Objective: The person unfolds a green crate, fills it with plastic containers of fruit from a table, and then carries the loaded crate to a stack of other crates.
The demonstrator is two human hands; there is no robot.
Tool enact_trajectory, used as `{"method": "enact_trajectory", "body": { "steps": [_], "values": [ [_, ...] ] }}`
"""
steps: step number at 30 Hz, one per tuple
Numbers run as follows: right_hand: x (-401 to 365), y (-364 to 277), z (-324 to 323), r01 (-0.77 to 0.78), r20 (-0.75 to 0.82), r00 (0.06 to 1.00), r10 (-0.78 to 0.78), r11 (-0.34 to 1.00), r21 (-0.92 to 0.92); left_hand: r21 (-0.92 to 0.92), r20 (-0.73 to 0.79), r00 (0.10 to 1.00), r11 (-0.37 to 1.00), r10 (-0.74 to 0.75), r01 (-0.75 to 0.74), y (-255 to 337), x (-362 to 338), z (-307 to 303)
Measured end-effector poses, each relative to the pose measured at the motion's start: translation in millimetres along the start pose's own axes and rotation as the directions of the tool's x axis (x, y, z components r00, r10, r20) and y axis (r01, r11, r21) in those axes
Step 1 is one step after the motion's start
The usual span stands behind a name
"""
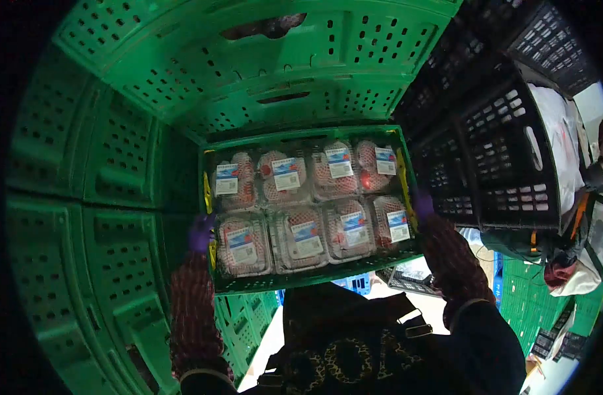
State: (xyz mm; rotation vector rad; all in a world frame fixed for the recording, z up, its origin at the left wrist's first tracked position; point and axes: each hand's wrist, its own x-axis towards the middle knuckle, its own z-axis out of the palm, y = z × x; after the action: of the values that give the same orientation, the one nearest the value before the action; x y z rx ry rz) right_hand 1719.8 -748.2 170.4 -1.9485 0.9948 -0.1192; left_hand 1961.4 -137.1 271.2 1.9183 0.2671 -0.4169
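Observation:
Between my two hands is a green plastic crate (301,282) with yellow handle clips on its short sides. Two rows of clear lidded packs (306,238) fill it, each with a white and blue label. Reddish round pieces in foam netting show through the plastic. My left hand (200,233), in a purple glove, grips the crate's left side. On the opposite side my right hand (424,205), also purple-gloved, is closed at the crate's edge. The fingers of both hands are partly hidden by the crate wall and shadow.
Tall stacked green crates (249,59) rise beyond the held crate, and more green crates (124,257) form a wall at left. Black crates (505,151) stand at right, one holding a white liner (554,131). A blue crate (360,284) lies low behind my body.

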Motion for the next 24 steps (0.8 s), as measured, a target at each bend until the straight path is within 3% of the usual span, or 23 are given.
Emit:
{"method": "enact_trajectory", "body": {
  "steps": [2, 3, 5, 6, 8, 10, 11, 13, 14, 16, 18, 22, 24],
  "values": [
    [8.3, -15.7, 21.4, -0.098, -0.013, 0.995, 0.1, 0.986, 0.133, -0.035, 0.045, 0.999, 0.999, 0.03, -0.028, 46.2, -6.7, 6.2],
    [47.3, 41.8, 49.2, -0.087, -0.037, 0.996, 0.086, 0.995, -0.038, -0.052, 0.057, 0.998, 0.998, 0.038, -0.035, 55.5, -2.3, 10.3],
    [45.3, 57.7, 57.5, -0.137, -0.018, 0.991, 0.136, 0.976, -0.167, -0.1, 0.049, 0.998, 0.995, 0.027, -0.022, 51.4, -7.5, 12.8],
    [38.5, 58.8, 62.7, -0.158, -0.011, 0.987, 0.16, 0.96, -0.232, -0.038, 0.013, 1.0, 0.999, -0.019, 0.02, 48.7, -3.7, 13.9],
    [20.9, 47.2, 51.2, 0.101, -0.033, 0.992, -0.125, 0.911, -0.4, 0.081, -0.062, 0.992, 0.99, -0.106, 0.111, 47.2, 9.2, 14.2],
    [9.7, 32.5, 44.7, 0.162, -0.022, 0.981, -0.191, 0.884, -0.438, 0.027, -0.059, 0.998, 0.999, -0.019, 0.021, 56.4, -8.8, 23.3],
    [8.1, 32.5, 42.1, 0.082, -0.028, 0.994, -0.102, 0.912, -0.402, 0.002, -0.06, 0.998, 0.999, 0.033, -0.033, 68.4, -21.6, 33.2],
    [11.7, 20.1, 36.7, -0.186, -0.011, 0.982, 0.19, 0.943, -0.277, 0.33, -0.105, 0.98, 0.935, 0.17, -0.127, 126.9, -72.3, 56.4],
    [6.6, 14.1, 39.1, -0.047, -0.031, 0.999, 0.038, 0.901, -0.432, 0.483, -0.109, 0.966, 0.862, 0.233, -0.153, 141.0, -93.6, 69.0],
    [-11.3, 11.3, 45.2, 0.171, 0.002, 0.976, -0.219, 0.753, -0.635, 0.477, -0.078, 0.858, 0.775, 0.507, -0.415, 123.0, -126.2, 87.0],
    [-16.6, 27.4, 46.0, 0.286, 0.052, 0.936, -0.349, 0.663, -0.692, 0.271, -0.168, 0.873, 0.873, 0.458, -0.406, 73.5, -151.1, 101.9],
    [-19.1, 23.3, 44.6, 0.168, 0.06, 0.985, -0.161, 0.829, -0.534, 0.549, -0.39, 0.741, 0.784, 0.547, -0.29, -46.5, -167.0, 113.8],
    [-25.2, 13.4, 38.7, 0.148, 0.099, 0.988, -0.12, 0.92, -0.362, 0.742, -0.366, 0.718, 0.651, 0.593, -0.159, -64.7, -167.7, 127.5]
  ]
}}
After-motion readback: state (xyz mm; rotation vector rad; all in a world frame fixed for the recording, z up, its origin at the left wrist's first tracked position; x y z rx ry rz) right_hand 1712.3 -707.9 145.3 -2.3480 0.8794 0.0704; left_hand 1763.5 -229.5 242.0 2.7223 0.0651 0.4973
